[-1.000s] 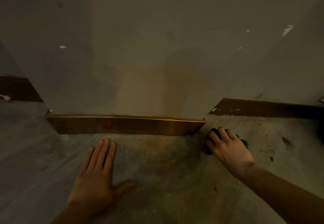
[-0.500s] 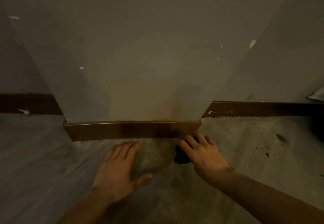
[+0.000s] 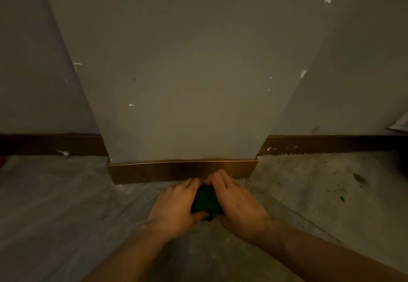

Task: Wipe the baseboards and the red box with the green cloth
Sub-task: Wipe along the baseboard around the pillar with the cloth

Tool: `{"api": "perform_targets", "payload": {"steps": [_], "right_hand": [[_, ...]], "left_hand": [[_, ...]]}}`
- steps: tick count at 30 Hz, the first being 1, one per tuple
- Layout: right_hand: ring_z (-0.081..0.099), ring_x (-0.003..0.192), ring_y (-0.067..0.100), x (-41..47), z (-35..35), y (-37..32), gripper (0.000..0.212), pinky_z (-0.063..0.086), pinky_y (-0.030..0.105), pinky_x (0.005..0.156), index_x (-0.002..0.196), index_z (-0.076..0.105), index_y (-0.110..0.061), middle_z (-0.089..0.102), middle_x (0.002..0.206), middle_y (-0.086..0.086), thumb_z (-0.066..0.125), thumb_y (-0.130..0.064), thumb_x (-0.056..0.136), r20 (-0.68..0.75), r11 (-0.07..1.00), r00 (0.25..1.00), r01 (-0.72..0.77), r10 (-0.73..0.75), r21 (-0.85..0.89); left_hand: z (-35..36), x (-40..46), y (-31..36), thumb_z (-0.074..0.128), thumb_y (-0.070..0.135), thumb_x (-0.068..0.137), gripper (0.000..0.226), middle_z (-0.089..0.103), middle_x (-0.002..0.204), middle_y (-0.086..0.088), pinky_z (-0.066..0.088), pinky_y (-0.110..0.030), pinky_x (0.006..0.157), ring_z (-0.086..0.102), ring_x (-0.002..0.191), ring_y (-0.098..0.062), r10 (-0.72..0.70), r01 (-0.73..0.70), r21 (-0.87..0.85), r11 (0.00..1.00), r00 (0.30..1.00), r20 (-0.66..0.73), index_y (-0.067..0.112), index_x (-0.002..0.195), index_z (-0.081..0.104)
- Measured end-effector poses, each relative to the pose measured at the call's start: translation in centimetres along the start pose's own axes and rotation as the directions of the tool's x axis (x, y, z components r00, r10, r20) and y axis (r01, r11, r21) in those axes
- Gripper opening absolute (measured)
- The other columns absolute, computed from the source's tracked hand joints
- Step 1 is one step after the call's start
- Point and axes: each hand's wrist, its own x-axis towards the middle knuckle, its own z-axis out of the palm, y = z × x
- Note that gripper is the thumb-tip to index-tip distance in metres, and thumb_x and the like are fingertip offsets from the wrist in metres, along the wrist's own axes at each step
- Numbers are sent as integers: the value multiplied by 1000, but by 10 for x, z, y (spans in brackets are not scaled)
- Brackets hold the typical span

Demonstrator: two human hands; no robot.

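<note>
A dark green cloth (image 3: 205, 200) lies bunched on the floor just in front of the brown baseboard (image 3: 159, 171) of a jutting wall column. My left hand (image 3: 174, 206) presses against the cloth's left side and my right hand (image 3: 238, 204) against its right side, thumbs meeting at the near edge. The right fingertips touch the baseboard's lower edge. Darker baseboards run along the back wall at left (image 3: 50, 144) and right (image 3: 331, 144). A sliver of something red (image 3: 1, 161) shows at the far left edge.
The grey column (image 3: 183, 72) stands straight ahead, with chipped paint spots. The concrete floor (image 3: 320, 189) is dusty, with dark stains and green flecks to the right. A pale object (image 3: 400, 125) pokes in at the right edge.
My right hand slid the cloth left along the floor from the column's right corner toward its middle. My left hand moved right off the floor and closed onto the cloth.
</note>
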Motion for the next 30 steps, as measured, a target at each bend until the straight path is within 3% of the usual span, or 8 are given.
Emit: {"api": "perform_targets", "payload": {"steps": [5,13,24,30], "right_hand": [[51,105,16,1,-3,-8,60,50,32,86,122,37,-29,49,120,-3,78,-15,79,45,999,998,-43,43,-3],[55,102,23,22,-47,-18,55,44,33,78,115,41,-24,56,114,4,77,-10,76,-25,996,998,52,-54,-67],[58,89,26,0,-151,-13,46,35,31,67,108,43,-20,57,104,4,75,-10,76,-161,983,985,-82,55,-167],[58,87,24,-9,-188,12,44,37,29,67,104,44,-20,57,102,3,75,-7,76,-187,977,982,-64,26,-203]], "left_hand": [[-16,0,2,79,35,79,50,61,116,6,52,-37,87,61,105,-19,-22,21,20,1000,998,51,32,119,49],[-72,12,13,73,42,78,44,64,119,-1,52,-41,85,63,107,-28,28,-27,144,989,1000,-6,27,112,50],[-136,59,85,73,35,78,36,66,107,-2,53,-41,75,64,95,-30,209,-204,73,976,976,-63,25,106,51],[-140,85,116,75,36,79,40,65,107,-3,54,-44,80,63,95,-30,247,-241,64,968,963,-107,25,111,53]]}}
